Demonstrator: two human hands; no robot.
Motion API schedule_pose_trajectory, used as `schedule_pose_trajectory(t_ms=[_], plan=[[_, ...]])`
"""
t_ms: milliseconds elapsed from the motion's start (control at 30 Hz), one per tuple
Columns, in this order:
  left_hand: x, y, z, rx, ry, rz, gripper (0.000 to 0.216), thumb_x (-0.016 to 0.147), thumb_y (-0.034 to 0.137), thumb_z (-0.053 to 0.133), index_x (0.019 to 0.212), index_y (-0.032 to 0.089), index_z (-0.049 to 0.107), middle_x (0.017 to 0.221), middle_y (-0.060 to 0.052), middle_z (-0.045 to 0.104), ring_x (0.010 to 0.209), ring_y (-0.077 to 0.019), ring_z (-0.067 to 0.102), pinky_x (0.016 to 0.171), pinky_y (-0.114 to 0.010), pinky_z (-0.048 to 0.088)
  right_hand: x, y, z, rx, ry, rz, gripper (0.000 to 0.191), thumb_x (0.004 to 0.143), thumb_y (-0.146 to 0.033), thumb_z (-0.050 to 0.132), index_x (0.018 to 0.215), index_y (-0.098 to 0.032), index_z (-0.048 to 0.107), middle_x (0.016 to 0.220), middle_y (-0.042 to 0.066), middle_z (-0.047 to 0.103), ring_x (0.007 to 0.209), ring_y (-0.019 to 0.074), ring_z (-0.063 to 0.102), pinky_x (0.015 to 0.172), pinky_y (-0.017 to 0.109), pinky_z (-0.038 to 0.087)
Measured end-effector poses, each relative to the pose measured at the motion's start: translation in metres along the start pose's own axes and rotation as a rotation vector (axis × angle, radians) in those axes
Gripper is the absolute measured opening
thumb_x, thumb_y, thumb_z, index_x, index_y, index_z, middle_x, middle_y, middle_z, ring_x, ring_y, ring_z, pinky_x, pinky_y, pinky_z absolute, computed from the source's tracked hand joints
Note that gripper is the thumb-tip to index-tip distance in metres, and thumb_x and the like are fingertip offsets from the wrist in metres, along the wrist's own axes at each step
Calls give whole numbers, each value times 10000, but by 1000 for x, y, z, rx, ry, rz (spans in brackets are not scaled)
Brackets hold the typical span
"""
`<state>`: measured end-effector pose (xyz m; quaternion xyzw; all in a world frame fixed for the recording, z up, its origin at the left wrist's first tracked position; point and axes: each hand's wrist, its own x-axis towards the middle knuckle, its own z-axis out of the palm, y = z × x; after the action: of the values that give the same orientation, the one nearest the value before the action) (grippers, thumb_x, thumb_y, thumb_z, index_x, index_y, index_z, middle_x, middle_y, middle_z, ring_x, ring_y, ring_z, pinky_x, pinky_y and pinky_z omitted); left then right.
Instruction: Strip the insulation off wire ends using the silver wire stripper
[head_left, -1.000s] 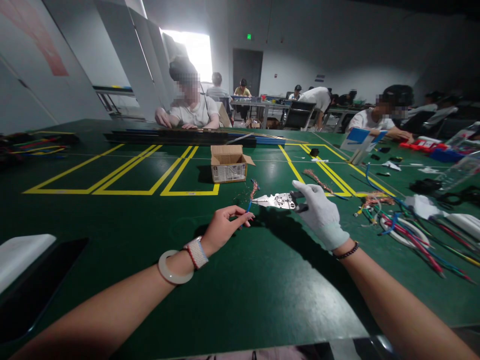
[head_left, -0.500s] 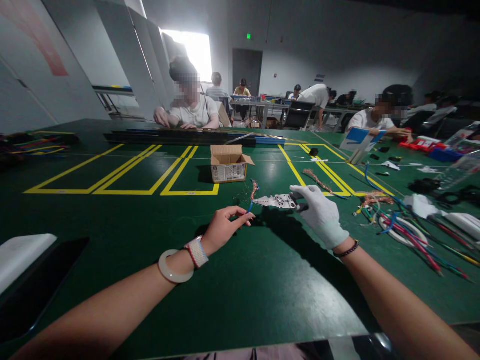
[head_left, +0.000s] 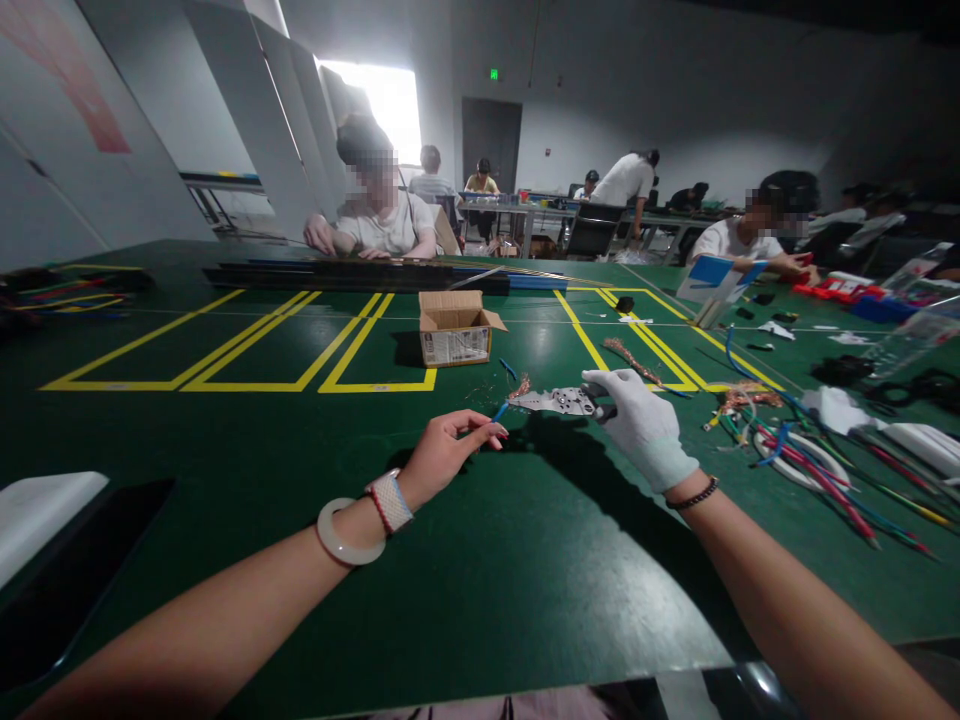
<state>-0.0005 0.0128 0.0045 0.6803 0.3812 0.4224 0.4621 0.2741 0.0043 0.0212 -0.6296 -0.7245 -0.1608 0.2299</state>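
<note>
My bare left hand (head_left: pixel 454 450) pinches a short blue wire (head_left: pixel 501 411) between thumb and fingers. At its far end, bare copper strands (head_left: pixel 522 386) fan out. In my gloved right hand (head_left: pixel 637 425) are metal wire strippers (head_left: pixel 559 402), handles mostly hidden by the glove. Their jaws point left and meet the wire just below the strands; I cannot tell how tightly they close. A small blue piece of insulation (head_left: pixel 508 369) lies just beyond the strands. Fine copper scraps (head_left: pixel 480 388) are scattered on the green table (head_left: pixel 420 610) nearby.
An open cardboard box (head_left: pixel 454 345) stands beyond my hands. A copper bundle (head_left: pixel 630 358) lies behind the right hand, and coloured cables (head_left: pixel 817 475) spread at the right. Yellow tape (head_left: pixel 247 386) marks the table. Across it sits a person (head_left: pixel 386 225). A dark tablet-like slab (head_left: pixel 82 570) rests at left.
The blue piece now lies apart from the wire, past its end. The copper strands have tipped to the right and look shorter. Both hands stay almost in place.
</note>
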Motion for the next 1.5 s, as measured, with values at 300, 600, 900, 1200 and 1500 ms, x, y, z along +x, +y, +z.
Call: schedule_pose_trajectory(t_ms=[300,600,900,1200,1500], plan=[[3,-2,-1,-140,-15,11,276,880,364,573,740,145,665,709,-49,704,775,-180,674,846,-360,506,1,5,-3,-91,134,27,593,749,-125,465,1326,-258,485,1185,72,575,785,183,613,469,239,380],[2,-2,-1,-128,-36,-66,234,853,364,586,782,151,654,626,-31,677,689,-172,665,627,-280,500,0,4,-17,-126,235,3,715,743,-168,514,1419,-351,376,1273,37,545,852,214,616,556,265,436],[2,-1,0,-135,-70,-95,262,854,375,591,782,132,657,641,-41,683,655,-158,659,567,-244,464,-3,-2,-16,-179,239,-50,699,778,-190,535,1434,-349,353,1336,33,514,901,223,611,643,294,462],[1,-3,1,-180,-119,-109,244,858,344,593,772,124,653,608,-35,668,658,-156,663,544,-225,420,-3,-6,-19,-217,233,-48,642,807,-221,522,1422,-341,379,1328,48,524,838,222,603,615,312,443],[1,-3,2,-221,-88,-124,242,861,347,590,764,129,631,589,-21,659,710,-171,674,596,-237,439,-1,-8,-19,-401,302,-115,626,810,-211,532,1411,-299,380,1230,38,586,766,175,575,518,268,354]])
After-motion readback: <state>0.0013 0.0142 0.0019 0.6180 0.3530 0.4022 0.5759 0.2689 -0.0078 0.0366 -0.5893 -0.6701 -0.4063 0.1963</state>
